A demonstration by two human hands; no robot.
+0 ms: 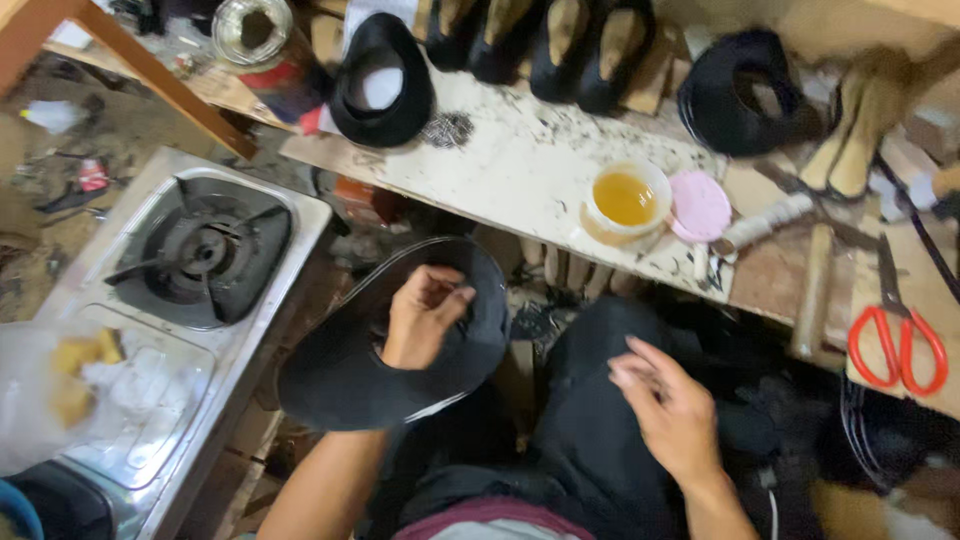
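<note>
Centre frame: left hand [422,318] clamped on black shoe upper [340,375], fingers curled over its rim. Lower right: right hand [672,410] loosely open, holding nothing. Upper right: 1 cup of yellow glue [626,199], round pink lid [698,206], red-handled scissors [896,342]. Left: gas stove [200,250].

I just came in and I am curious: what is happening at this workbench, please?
A person sits at a cluttered bench. The left hand holds a black shoe upper with its fingers tucked inside the piece. The right hand is free and hangs over the lap, fingertips pinched together; whether they hold anything is unclear. On the bench stand a cup of yellow liquid, a pink lid and red scissors. A single-burner gas stove sits to the left.
</note>
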